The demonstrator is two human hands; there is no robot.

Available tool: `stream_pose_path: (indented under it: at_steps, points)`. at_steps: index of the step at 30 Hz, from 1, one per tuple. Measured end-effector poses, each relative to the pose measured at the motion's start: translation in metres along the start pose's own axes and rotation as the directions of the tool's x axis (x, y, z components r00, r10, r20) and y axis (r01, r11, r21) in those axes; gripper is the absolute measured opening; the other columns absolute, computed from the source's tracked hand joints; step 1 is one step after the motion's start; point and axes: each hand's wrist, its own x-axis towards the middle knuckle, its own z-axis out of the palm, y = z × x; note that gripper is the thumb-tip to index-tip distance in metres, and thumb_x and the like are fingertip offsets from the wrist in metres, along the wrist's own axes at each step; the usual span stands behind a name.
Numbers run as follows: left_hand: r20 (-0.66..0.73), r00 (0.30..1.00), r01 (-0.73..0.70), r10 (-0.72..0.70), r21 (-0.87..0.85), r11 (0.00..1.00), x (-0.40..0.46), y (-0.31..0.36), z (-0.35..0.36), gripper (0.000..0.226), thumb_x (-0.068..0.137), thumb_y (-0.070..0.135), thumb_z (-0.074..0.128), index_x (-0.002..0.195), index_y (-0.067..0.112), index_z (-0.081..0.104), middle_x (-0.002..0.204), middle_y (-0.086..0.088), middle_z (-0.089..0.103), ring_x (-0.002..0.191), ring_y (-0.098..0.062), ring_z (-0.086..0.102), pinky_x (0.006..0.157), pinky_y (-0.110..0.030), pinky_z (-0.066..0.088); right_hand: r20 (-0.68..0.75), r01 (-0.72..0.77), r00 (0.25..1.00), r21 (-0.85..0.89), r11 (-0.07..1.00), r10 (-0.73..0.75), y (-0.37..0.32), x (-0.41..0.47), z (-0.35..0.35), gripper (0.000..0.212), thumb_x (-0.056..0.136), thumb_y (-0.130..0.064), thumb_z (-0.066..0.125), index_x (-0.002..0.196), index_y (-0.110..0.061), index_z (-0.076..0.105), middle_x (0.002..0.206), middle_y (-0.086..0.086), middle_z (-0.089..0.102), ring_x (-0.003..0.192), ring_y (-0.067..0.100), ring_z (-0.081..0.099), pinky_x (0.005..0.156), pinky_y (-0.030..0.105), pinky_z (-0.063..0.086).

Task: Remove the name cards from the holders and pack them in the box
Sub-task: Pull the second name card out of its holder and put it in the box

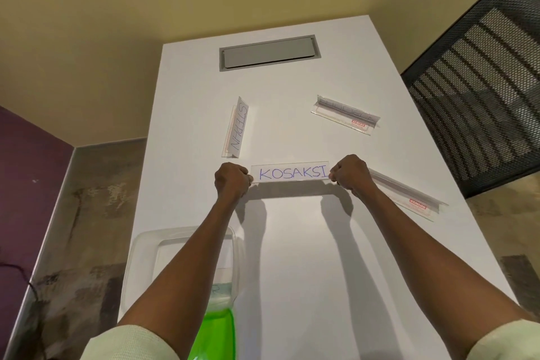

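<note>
Both hands are gripping one clear holder (289,173) above the white counter (306,257), one at each end. The left hand (232,183) is clenching round the left end, fingers curled and thumb pressing the front edge; the right hand (352,174) is pinching the right end in the same way. Inside this holder a card (292,174) is showing the word KOSAKSI in blue letters, facing the camera and reading level. It is casting a shadow on the counter beneath it, so it is sitting raised off the surface. Just beyond the left hand, the STEPHN holder (237,128) is standing on the counter, turned end-on so that its lettering is running vertically. Farther off and to the right, a third holder (346,115) is lying on the counter with a red label near its right end; whether it is carrying a card cannot be told. A fourth holder (409,194), also red-labelled, is lying near the right edge, just behind the right wrist. The clear box (140,251) is sitting at the near left corner of the counter, partly hidden by the left forearm, with a green lid (216,336) lying at its near end. A grey hatch (268,52) is sitting flush in the far part of the counter. A black mesh chair (485,82) is standing to the right.
</note>
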Motion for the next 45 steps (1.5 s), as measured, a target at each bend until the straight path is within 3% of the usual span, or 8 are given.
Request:
stream_pose_path:
  at_steps: [6,7,8,9,10,18,30,45]
  points:
    - [-0.023,0.994,-0.102,0.103,0.044,0.994,-0.004,-0.006,0.013,0.026,0.077,-0.001,0.062,0.073,0.018,0.045,0.074,-0.002,0.041,0.069,-0.016,0.04,0.065,-0.027,0.04,-0.094,0.081,0.993,0.092,0.992,-0.072,0.014,-0.002,0.002,0.009,0.078,-0.002,0.068,0.072,-0.006,0.074,0.083,0.006,0.074,0.075,0.021,0.066,0.065,0.024,0.045]
    - [-0.029,0.993,-0.117,0.118,0.031,0.993,-0.005,-0.007,0.014,0.025,0.076,-0.001,0.063,0.071,0.016,0.046,0.08,0.006,0.047,0.068,-0.018,0.04,0.066,-0.027,0.043,-0.101,0.08,0.992,0.109,0.991,-0.069,0.017,-0.002,0.003,0.012,0.077,-0.003,0.069,0.068,-0.01,0.073,0.08,0.004,0.074,0.068,0.018,0.064,0.062,0.022,0.043]
    - [-0.039,0.992,-0.116,0.117,0.011,0.993,-0.004,-0.01,0.017,0.03,0.075,-0.001,0.065,0.081,0.028,0.061,0.088,0.011,0.057,0.093,-0.004,0.052,0.069,-0.027,0.047,-0.11,0.085,0.991,0.125,0.988,-0.071,0.019,-0.001,0.004,0.015,0.077,-0.003,0.069,0.066,-0.012,0.072,0.076,0.003,0.073,0.064,0.015,0.062,0.059,0.02,0.041]
    - [-0.04,0.993,-0.112,0.112,0.003,0.994,-0.004,-0.012,0.019,0.021,0.076,0.0,0.066,0.092,0.009,0.076,0.093,0.002,0.072,0.088,-0.026,0.071,0.075,-0.029,0.054,-0.12,0.095,0.99,0.136,0.986,-0.079,0.021,0.0,0.005,0.015,0.076,-0.002,0.069,0.066,-0.012,0.073,0.075,0.002,0.073,0.062,0.012,0.061,0.056,0.017,0.04]
    - [-0.053,0.994,-0.093,0.092,-0.013,0.996,-0.003,-0.014,0.021,0.023,0.077,0.001,0.066,0.093,0.013,0.076,0.095,-0.005,0.075,0.09,-0.026,0.071,0.079,-0.034,0.057,-0.13,0.106,0.988,0.143,0.984,-0.088,0.023,0.0,0.007,0.013,0.076,-0.002,0.069,0.067,-0.011,0.074,0.074,0.002,0.073,0.062,0.009,0.06,0.053,0.015,0.038]
    - [-0.115,0.992,-0.054,0.05,-0.028,0.998,-0.006,-0.019,0.038,0.018,0.081,0.0,0.06,0.092,0.006,0.074,0.091,-0.011,0.075,0.088,-0.026,0.07,0.079,-0.03,0.056,-0.206,0.129,0.975,0.234,0.964,-0.081,0.036,0.0,0.02,0.007,0.073,-0.007,0.073,0.076,-0.011,0.077,0.078,0.002,0.074,0.072,0.014,0.064,0.066,0.02,0.041]
    - [-0.168,0.985,-0.04,0.038,-0.007,0.999,-0.006,-0.033,0.057,0.02,0.08,-0.002,0.055,0.085,0.007,0.072,0.085,-0.008,0.075,0.081,-0.023,0.066,0.068,-0.023,0.045,-0.205,0.128,0.975,0.201,0.971,-0.087,0.05,-0.002,0.038,0.009,0.072,-0.012,0.065,0.07,-0.004,0.07,0.066,0.019,0.065,0.057,0.027,0.052,0.055,0.029,0.037]
    - [-0.142,0.99,0.02,-0.019,0.007,1.0,-0.004,-0.047,0.074,0.018,0.079,-0.001,0.056,0.08,0.01,0.07,0.082,-0.007,0.073,0.071,-0.02,0.062,0.063,-0.021,0.042,-0.175,0.083,0.983,0.167,0.982,-0.054,0.066,0.001,0.049,0.007,0.071,-0.013,0.069,0.065,-0.016,0.073,0.057,0.004,0.063,0.06,0.021,0.059,0.057,0.028,0.044]
